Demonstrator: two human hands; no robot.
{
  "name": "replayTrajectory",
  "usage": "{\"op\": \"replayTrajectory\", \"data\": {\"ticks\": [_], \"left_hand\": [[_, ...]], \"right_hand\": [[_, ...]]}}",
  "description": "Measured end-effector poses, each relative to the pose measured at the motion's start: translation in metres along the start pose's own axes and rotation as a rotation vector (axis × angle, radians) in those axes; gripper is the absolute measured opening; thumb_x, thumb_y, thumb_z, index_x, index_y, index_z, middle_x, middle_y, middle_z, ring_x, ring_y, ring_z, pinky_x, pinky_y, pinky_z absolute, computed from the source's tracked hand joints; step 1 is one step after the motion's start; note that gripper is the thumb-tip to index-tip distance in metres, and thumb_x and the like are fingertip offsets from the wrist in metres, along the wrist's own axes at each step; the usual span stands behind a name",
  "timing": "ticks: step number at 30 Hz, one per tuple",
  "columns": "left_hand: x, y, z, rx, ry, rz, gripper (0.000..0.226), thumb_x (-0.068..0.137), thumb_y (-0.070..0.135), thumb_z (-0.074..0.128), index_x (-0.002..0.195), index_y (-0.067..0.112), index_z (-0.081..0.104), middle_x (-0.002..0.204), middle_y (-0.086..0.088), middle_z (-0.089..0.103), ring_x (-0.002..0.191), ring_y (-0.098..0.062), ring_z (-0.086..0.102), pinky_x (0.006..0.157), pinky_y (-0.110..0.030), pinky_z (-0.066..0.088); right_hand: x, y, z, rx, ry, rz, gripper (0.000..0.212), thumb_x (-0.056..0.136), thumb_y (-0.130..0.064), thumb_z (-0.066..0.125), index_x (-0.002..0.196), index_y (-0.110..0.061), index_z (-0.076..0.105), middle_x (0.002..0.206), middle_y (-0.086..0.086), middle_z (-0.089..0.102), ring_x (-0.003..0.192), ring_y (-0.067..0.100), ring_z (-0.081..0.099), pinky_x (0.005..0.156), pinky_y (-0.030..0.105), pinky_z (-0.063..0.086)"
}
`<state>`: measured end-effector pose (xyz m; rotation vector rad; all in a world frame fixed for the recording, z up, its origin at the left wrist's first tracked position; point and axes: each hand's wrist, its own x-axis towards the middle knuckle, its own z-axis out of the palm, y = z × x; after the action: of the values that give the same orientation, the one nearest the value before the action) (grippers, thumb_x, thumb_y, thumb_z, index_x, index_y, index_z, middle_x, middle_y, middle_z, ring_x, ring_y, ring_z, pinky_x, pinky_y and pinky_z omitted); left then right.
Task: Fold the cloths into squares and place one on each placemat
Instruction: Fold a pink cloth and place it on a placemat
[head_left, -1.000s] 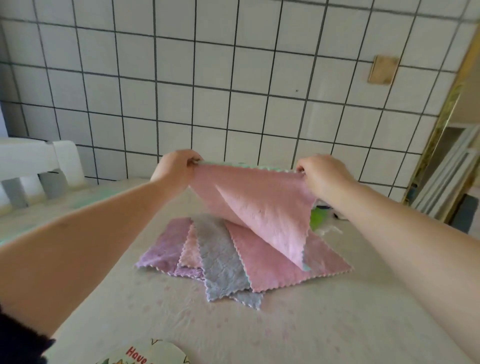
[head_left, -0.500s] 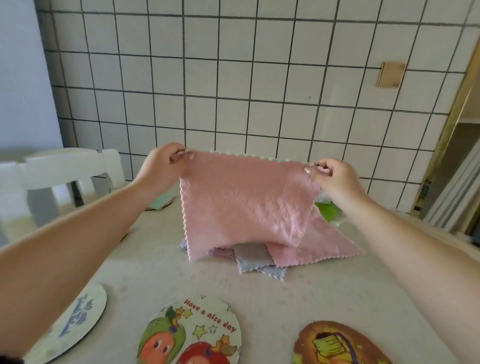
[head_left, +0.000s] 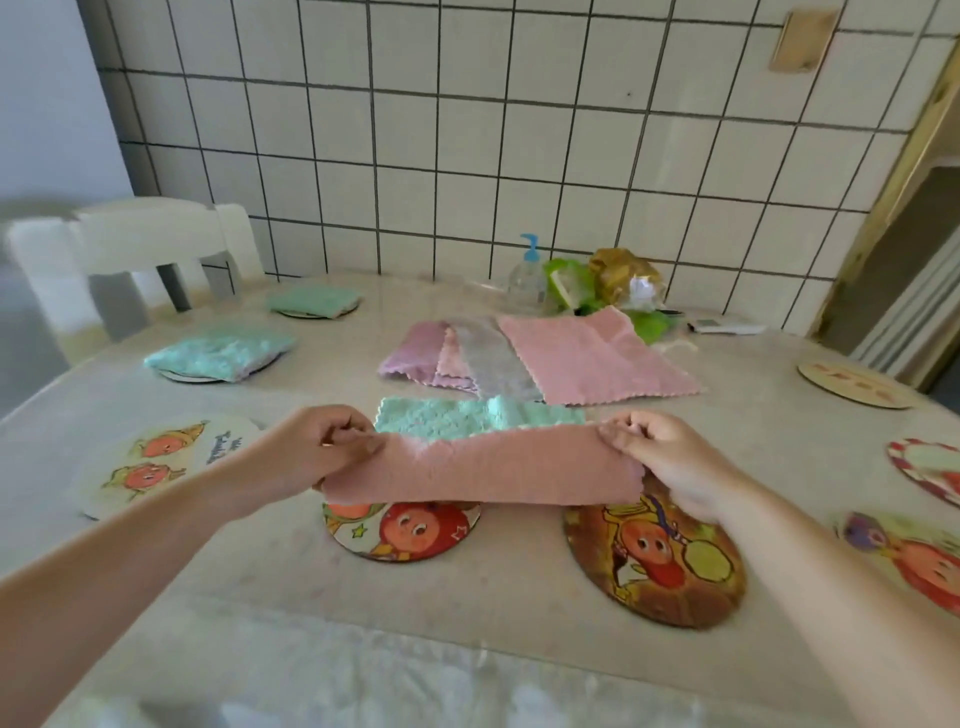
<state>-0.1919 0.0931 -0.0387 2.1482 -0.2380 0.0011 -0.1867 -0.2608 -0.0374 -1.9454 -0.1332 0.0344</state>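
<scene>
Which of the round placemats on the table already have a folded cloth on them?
The two far-left ones by the white chair: the placemat and the placemat behind it each carry a folded green cloth. The other mats visible are not carrying one.

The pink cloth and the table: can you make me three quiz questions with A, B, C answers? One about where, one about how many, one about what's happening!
1. Where is the pile of unfolded cloths?
A. Beyond the hands, mid-table
B. On the chair
C. On the floor

2. How many placemats already carry a folded green cloth?
A. None
B. Two
C. Five

3. How is the pink cloth held?
A. Lying flat, untouched
B. Pinched at both ends
C. Balled in one hand

Answers:
1 A, it lies spread near the pump bottle.
2 B, the near green cloth and the far green cloth each sit on a mat.
3 B, the left hand and right hand pinch its top corners.
</scene>
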Motion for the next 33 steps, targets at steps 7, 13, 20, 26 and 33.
{"op": "replayTrajectory", "data": {"ticks": [7,13,20,26,33], "left_hand": [[-0.012,-0.005,0.007,0.021,-0.085,-0.137,0.018,0.085,0.032,0.064,0.078,0.016,0.068,0.062,0.006,0.061,0.053,-0.003,0.052,0.046,-0.018,0.043],[0.020,-0.013,0.001,-0.001,0.062,-0.147,0.014,0.086,0.029,0.064,0.081,0.016,0.065,0.073,-0.001,0.063,0.066,-0.014,0.059,0.057,-0.027,0.051],[0.073,-0.028,0.002,0.291,0.046,-0.034,0.012,0.083,0.029,0.067,0.078,0.019,0.064,0.078,0.009,0.059,0.071,-0.010,0.055,0.060,-0.020,0.040],[0.103,-0.038,0.004,0.394,0.030,-0.030,0.015,0.083,0.031,0.066,0.082,0.016,0.065,0.086,0.007,0.063,0.080,-0.013,0.059,0.070,-0.028,0.045],[0.120,-0.042,0.008,0.463,0.050,-0.037,0.014,0.084,0.033,0.064,0.081,0.019,0.066,0.082,0.009,0.062,0.077,-0.011,0.058,0.067,-0.026,0.045]], "right_hand": [[-0.017,0.007,-0.003,-0.069,-0.262,0.180,0.038,0.076,-0.044,0.059,0.090,-0.009,0.060,0.077,0.004,0.057,0.064,0.010,0.052,0.051,0.018,0.039],[0.018,0.015,-0.002,-0.247,-0.026,0.092,0.010,0.088,-0.030,0.060,0.088,-0.021,0.064,0.080,-0.001,0.058,0.076,0.013,0.053,0.069,0.027,0.038],[0.060,0.023,0.006,-0.369,0.053,0.065,0.009,0.089,-0.025,0.060,0.082,-0.019,0.063,0.065,-0.003,0.052,0.058,0.010,0.044,0.057,0.027,0.033],[0.089,0.029,0.008,-0.448,0.062,0.087,0.008,0.089,-0.022,0.059,0.083,-0.021,0.063,0.064,-0.002,0.054,0.059,0.014,0.048,0.056,0.028,0.034],[0.108,0.032,0.006,-0.524,0.051,0.104,0.009,0.088,-0.022,0.060,0.080,-0.026,0.061,0.061,-0.004,0.050,0.055,0.012,0.042,0.052,0.026,0.027]]}}
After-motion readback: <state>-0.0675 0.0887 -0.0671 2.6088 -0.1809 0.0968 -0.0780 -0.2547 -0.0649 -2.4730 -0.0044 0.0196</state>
